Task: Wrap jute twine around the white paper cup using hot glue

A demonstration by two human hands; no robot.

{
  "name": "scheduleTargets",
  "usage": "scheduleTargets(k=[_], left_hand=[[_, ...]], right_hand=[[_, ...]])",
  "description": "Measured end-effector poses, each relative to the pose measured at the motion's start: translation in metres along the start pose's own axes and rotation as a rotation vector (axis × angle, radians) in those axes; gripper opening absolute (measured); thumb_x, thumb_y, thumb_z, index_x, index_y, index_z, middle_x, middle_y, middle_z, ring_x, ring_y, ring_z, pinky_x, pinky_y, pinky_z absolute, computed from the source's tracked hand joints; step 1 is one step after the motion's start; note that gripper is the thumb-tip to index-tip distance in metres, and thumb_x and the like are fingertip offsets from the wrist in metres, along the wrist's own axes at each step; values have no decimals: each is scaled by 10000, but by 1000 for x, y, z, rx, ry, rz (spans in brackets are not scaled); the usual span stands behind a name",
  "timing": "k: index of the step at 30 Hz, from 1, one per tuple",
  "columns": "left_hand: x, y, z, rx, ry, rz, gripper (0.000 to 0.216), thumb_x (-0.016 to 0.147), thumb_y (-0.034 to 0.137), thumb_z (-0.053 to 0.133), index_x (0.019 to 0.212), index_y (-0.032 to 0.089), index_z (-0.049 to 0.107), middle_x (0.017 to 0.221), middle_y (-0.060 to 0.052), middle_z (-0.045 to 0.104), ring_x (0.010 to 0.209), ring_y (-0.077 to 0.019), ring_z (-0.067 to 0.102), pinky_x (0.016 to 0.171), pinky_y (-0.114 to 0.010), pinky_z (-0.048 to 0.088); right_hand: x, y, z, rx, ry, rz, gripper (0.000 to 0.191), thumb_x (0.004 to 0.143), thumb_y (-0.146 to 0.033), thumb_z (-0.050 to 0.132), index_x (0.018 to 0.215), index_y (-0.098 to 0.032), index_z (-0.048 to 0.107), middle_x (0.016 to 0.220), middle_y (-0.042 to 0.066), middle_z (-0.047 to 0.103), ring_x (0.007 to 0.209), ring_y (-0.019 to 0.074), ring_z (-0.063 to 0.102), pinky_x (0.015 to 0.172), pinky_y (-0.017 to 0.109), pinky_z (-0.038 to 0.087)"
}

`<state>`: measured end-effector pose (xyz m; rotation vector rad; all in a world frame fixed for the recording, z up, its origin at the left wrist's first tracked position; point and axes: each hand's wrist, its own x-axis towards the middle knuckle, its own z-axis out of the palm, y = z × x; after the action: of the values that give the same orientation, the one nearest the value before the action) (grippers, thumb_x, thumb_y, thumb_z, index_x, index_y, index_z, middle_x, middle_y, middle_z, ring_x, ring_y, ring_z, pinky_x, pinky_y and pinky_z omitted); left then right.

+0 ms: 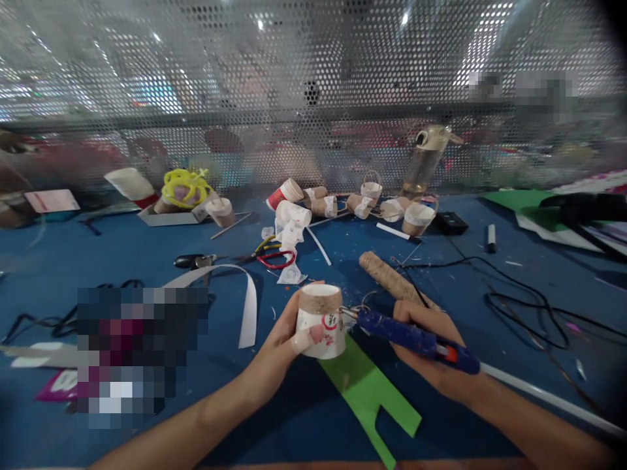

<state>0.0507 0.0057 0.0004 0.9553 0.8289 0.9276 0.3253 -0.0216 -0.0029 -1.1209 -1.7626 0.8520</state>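
My left hand (289, 336) is closed around a white paper cup (322, 326) with red and dark print. Brown twine (321, 301) is wrapped in a band near the cup's upper rim. In my right hand (431, 339) is a blue hot glue gun (399, 331), a white glue stick (539, 388) jutting from its back end. The gun's tip is at the right side of the cup, near the twine band; whether it touches cannot be made out. Below the cup lies a green paper piece (365, 385). A roll of twine (392, 277) rests behind my right hand.
Several twine-wrapped cups (418, 219) stand and lie along the back, near a bottle (425, 163). Red-handled scissors (277, 259) and a curled white strip (249, 307) lie to the left. A black cord (519, 277) loops over the right side. A perforated metal screen (313, 78) rises behind.
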Motion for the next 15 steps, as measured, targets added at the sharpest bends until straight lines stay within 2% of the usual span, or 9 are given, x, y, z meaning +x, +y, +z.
scheduleTargets(k=[9, 15], left_hand=[[0, -5, -5, 40, -80, 56, 733, 909, 464, 840, 1580, 345, 568, 1553, -83, 680, 1456, -387, 575, 1147, -446, 493], [1, -5, -6, 48, -86, 64, 734, 889, 479, 852, 1557, 338, 583, 1559, -86, 675, 1445, -392, 577, 1153, -458, 483]], right_hand=[[1, -2, -2, -30, -15, -57, 328, 882, -133, 663, 748, -256, 389, 680, -76, 421, 565, 112, 401, 558, 297, 293], [1, -3, -3, -45, -34, -51, 331, 870, -139, 669, 752, -256, 383, 692, -76, 423, 581, 114, 410, 573, 295, 309]])
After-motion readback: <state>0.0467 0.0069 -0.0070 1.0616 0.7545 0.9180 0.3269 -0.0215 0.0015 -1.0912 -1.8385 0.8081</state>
